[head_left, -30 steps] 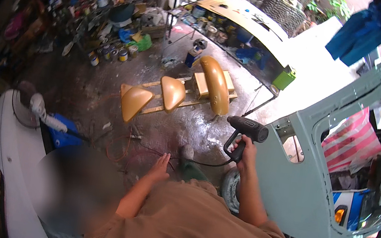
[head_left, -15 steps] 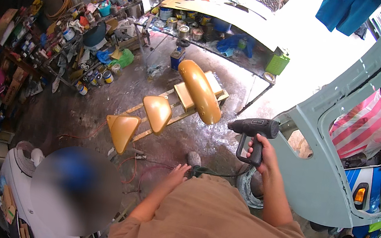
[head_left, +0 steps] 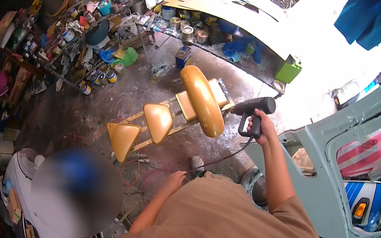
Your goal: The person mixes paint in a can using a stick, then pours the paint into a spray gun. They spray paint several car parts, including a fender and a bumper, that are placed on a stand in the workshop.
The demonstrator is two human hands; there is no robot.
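My right hand is closed round the handle of a black heat gun, with a looped guard in front of the grip. Its nozzle points left, close to the far-right side of a long, curved gold-painted motorcycle fender. To the left of the fender lie two gold side panels, one rounded and one pointed. All three parts rest on a narrow slatted stand. Low by my body is my left hand; a dark cord runs from the gun toward its fingertips, whose grip is unclear.
A large grey-green vehicle body panel stands at the right. A metal-framed table with paint cans is at the back. Cluttered shelves line the left. A red hose lies on the floor. A blurred round patch covers the lower left.
My right hand has lifted the heat gun up and slightly away from me, closer to the fender. The cord now stretches straighter. My left hand has dropped slightly, its fingers less spread.
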